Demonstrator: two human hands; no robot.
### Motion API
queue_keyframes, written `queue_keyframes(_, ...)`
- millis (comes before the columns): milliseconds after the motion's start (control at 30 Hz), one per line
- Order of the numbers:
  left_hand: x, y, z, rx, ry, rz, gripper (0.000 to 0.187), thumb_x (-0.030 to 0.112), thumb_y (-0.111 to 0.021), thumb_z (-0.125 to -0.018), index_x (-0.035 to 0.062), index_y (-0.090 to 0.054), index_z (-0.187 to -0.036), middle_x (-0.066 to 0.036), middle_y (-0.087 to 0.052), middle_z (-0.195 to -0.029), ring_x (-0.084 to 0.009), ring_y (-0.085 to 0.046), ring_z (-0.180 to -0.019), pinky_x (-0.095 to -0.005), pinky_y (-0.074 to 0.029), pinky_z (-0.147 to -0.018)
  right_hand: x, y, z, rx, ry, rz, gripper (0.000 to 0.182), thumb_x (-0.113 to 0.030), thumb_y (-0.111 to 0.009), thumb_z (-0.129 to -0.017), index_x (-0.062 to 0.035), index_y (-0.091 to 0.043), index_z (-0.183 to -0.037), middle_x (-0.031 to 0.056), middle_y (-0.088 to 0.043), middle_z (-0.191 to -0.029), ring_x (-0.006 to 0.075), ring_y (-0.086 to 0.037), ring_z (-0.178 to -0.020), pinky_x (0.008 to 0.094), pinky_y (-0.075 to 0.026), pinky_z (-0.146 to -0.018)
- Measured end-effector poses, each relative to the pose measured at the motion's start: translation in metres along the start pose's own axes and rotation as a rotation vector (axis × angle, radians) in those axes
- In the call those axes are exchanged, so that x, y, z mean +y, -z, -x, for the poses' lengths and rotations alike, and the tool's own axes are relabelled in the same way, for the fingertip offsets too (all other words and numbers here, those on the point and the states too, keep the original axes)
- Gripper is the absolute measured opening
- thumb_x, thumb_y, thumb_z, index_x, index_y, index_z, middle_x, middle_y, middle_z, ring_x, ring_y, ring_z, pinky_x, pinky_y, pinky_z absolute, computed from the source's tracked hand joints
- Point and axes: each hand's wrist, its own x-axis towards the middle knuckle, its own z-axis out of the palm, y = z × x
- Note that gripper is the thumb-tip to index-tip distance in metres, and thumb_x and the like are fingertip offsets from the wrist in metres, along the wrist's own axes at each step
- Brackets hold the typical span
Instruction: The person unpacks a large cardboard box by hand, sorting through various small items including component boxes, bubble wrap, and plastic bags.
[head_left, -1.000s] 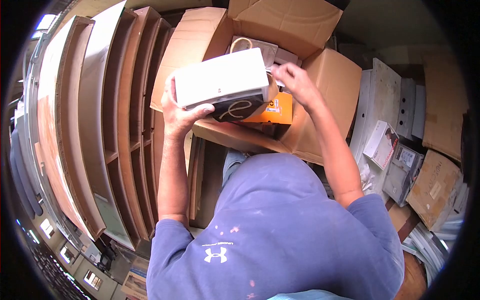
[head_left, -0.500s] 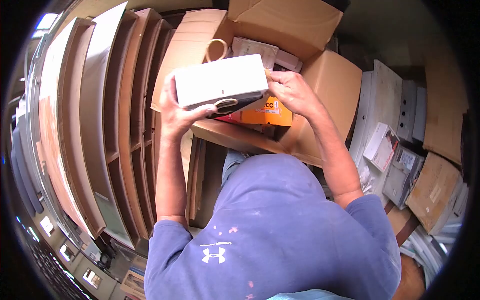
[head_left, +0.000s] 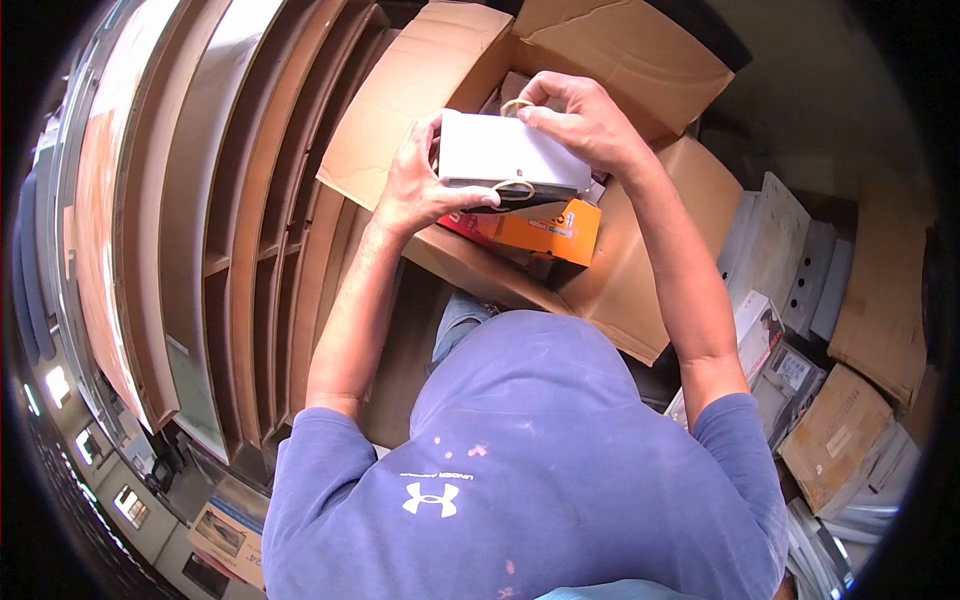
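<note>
My left hand (head_left: pixel 412 185) grips a white box (head_left: pixel 510 148) by its left side, thumb along the near edge and fingers behind. The box has a white top and a dark near side. A cream loop (head_left: pixel 516 187), like a cord or band, sticks out by my left thumb. At the far edge of the box, my right hand (head_left: pixel 580 118) pinches a second cream loop (head_left: pixel 514 104) between thumb and forefinger. Below the white box is an open cardboard carton (head_left: pixel 490 272), holding an orange box (head_left: pixel 570 232) and a red one (head_left: pixel 470 226).
Tall wooden panels and shelf boards (head_left: pixel 235 215) stand close on the left. To the right are grey panels (head_left: pixel 780 225), a small white printed box (head_left: pixel 757 328) and a worn cardboard box (head_left: pixel 835 425). The carton's flaps (head_left: pixel 620 50) spread outward at the back.
The white box has moved right relative to my body. My right hand has gone from the box's right end to its far edge, where it now holds the loop.
</note>
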Motion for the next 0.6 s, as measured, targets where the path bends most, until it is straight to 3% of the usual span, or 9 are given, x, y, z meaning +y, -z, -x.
queue_keyframes(67, -0.01, 0.001, 0.0, 0.026, 0.033, 0.028, 0.106, 0.038, -0.1, -0.05, 0.0034, -0.045, -0.134, -0.013, -0.056, -0.124, -0.0247, -0.056, -0.119, -0.0393, -0.048, -0.104, -0.006, -0.004, 0.004, 0.062, 0.105, 0.089, 0.018, -0.018, -0.068, -0.088, -0.0015, -0.065, -0.093, 0.0025, -0.064, -0.084, 0.0102, -0.059, -0.079, 0.0303, -0.05, -0.072)
queue_keyframes(133, -0.017, -0.001, -0.001, 0.016, -0.057, -0.06, 0.108, 0.04, -0.099, -0.05, 0.0038, -0.045, -0.135, -0.013, -0.055, -0.126, -0.0262, -0.055, -0.121, -0.0405, -0.046, -0.106, -0.005, -0.008, 0.009, 0.019, 0.01, 0.057, 0.022, -0.019, -0.069, -0.085, -0.0021, -0.064, -0.098, 0.0044, -0.065, -0.091, 0.0119, -0.059, -0.086, 0.031, -0.05, -0.079)
queue_keyframes(200, -0.023, -0.004, -0.002, 0.01, -0.023, -0.054, 0.111, 0.041, -0.099, -0.049, 0.0039, -0.043, -0.137, -0.014, -0.055, -0.128, -0.0267, -0.054, -0.124, -0.0407, -0.044, -0.108, -0.003, -0.011, 0.011, -0.026, 0.134, 0.151, 0.036, -0.023, -0.074, -0.081, -0.0032, -0.061, -0.108, 0.0072, -0.064, -0.102, 0.0158, -0.059, -0.098, 0.0337, -0.049, -0.089)
queue_keyframes(233, -0.024, -0.005, -0.002, -0.014, 0.042, -0.027, 0.113, 0.041, -0.099, -0.049, 0.0035, -0.042, -0.139, -0.015, -0.055, -0.128, -0.0262, -0.054, -0.124, -0.0403, -0.044, -0.108, -0.005, -0.011, 0.014, -0.072, 0.148, 0.223, 0.06, -0.035, -0.076, -0.073, -0.0023, -0.058, -0.12, 0.0161, -0.064, -0.114, 0.0283, -0.061, -0.112, 0.0403, -0.048, -0.097)
queue_keyframes(333, -0.034, -0.005, 0.002, -0.041, 0.133, 0.002, 0.116, 0.038, -0.099, -0.051, 0.0019, -0.038, -0.142, -0.016, -0.054, -0.131, -0.0252, -0.053, -0.125, -0.0396, -0.044, -0.108, 0.001, -0.021, 0.019, -0.062, 0.27, 0.49, 0.078, -0.032, -0.084, -0.065, -0.0036, -0.05, -0.129, 0.0186, -0.061, -0.117, 0.0337, -0.061, -0.116, 0.044, -0.051, -0.099)
queue_keyframes(467, -0.041, -0.005, 0.003, -0.017, 0.163, 0.115, 0.116, 0.037, -0.099, -0.051, 0.0008, -0.037, -0.142, -0.016, -0.053, -0.133, -0.0251, -0.052, -0.126, -0.0393, -0.043, -0.109, 0.009, -0.038, 0.03, 0.055, 0.306, 0.508, 0.072, -0.017, -0.082, -0.071, -0.0102, -0.046, -0.133, 0.0157, -0.06, -0.117, 0.0342, -0.065, -0.105, 0.0444, -0.056, -0.091)
queue_keyframes(500, -0.04, -0.004, 0.002, -0.022, 0.171, 0.131, 0.118, 0.037, -0.099, -0.051, 0.0005, -0.036, -0.143, -0.016, -0.053, -0.133, -0.0248, -0.052, -0.127, -0.0393, -0.042, -0.11, 0.004, -0.041, 0.03, 0.059, 0.307, 0.519, 0.053, -0.014, -0.077, -0.076, -0.0107, -0.055, -0.124, 0.0136, -0.06, -0.11, 0.0327, -0.066, -0.098, 0.0444, -0.056, -0.087)
queue_keyframes(533, -0.04, -0.003, 0.001, -0.015, 0.174, 0.131, 0.118, 0.037, -0.099, -0.051, 0.0005, -0.036, -0.143, -0.016, -0.053, -0.133, -0.0248, -0.052, -0.127, -0.0393, -0.042, -0.11, 0.002, -0.041, 0.03, 0.053, 0.311, 0.52, 0.053, -0.014, -0.077, -0.076, -0.0107, -0.055, -0.124, 0.0136, -0.06, -0.11, 0.0327, -0.066, -0.098, 0.0444, -0.056, -0.087)
queue_keyframes(600, -0.04, -0.003, 0.001, -0.027, 0.144, 0.072, 0.117, 0.037, -0.099, -0.052, 0.0005, -0.036, -0.144, -0.016, -0.054, -0.132, -0.024, -0.051, -0.128, -0.0394, -0.042, -0.111, -0.002, -0.043, 0.03, -0.008, 0.329, 0.664, 0.029, -0.011, -0.074, -0.079, -0.007, -0.064, -0.106, 0.0137, -0.059, -0.101, 0.0315, -0.067, -0.094, 0.0437, -0.057, -0.084)
